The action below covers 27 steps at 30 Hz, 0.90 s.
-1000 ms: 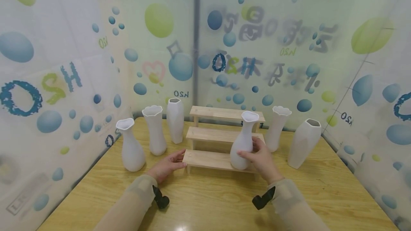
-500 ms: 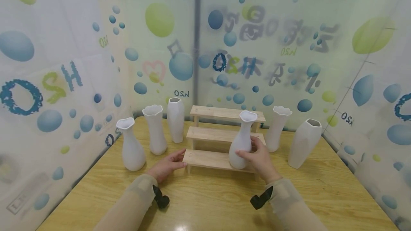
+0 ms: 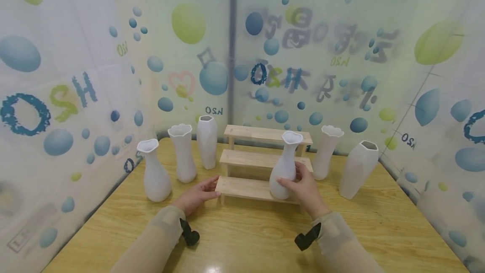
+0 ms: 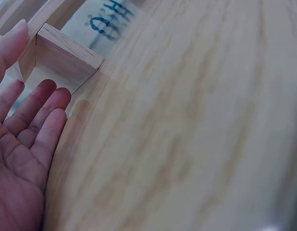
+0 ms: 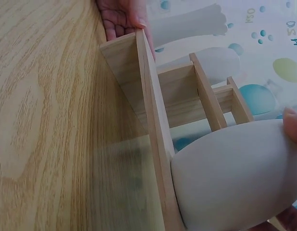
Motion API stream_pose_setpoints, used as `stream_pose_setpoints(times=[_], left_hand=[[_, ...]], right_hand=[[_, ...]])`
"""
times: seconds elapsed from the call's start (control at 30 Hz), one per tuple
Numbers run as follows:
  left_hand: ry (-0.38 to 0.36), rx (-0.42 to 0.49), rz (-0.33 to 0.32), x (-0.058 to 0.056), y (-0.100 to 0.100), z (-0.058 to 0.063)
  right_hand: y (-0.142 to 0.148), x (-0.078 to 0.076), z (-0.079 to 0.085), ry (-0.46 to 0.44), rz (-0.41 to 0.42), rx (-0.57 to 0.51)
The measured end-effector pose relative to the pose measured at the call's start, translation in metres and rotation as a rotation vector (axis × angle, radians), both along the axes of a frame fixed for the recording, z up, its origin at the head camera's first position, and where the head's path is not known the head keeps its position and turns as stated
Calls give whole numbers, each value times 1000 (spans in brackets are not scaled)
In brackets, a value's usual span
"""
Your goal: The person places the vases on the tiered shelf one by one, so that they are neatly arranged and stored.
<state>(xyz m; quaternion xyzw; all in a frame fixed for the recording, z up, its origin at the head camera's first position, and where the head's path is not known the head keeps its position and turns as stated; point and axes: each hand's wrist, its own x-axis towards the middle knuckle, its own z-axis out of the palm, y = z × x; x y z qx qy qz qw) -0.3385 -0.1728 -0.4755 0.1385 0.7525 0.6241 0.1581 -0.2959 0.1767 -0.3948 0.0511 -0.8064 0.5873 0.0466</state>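
Observation:
A three-tier wooden stand [image 3: 242, 187] stands mid-table. My right hand [image 3: 310, 192] grips a white vase [image 3: 283, 171] with a wavy rim and narrow neck, thumb in front and fingers behind. Its base meets the lowest board's right part, as the right wrist view shows with the white vase body [image 5: 235, 168]; it stands nearly upright, leaning slightly right. At the left end of the lowest board, my left hand [image 3: 196, 198] touches the stand. In the left wrist view that hand [image 4: 23, 139] has its fingers loosely extended by the end support [image 4: 67, 53].
To the left stand a wavy-rimmed vase [image 3: 157, 178], a scalloped vase [image 3: 185, 159] and a faceted vase [image 3: 207, 144]. On the right are another scalloped vase [image 3: 325, 155] and a faceted one [image 3: 356, 174]. A patterned curtain [image 3: 189, 62] surrounds the wooden table [image 3: 242, 239].
My right hand and the vase in it have shifted slightly left along the lowest board. The left hand stays at the stand's end.

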Motion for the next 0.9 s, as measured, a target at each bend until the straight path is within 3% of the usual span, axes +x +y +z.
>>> stream_pose_setpoints(times=[0.53, 0.9], left_hand=[[-1, -9, 7, 0, 0, 0], [-10, -8, 21, 0, 0, 0]], right_hand=[[18, 0, -1, 28, 105, 27], [48, 8, -4, -39, 28, -19]])
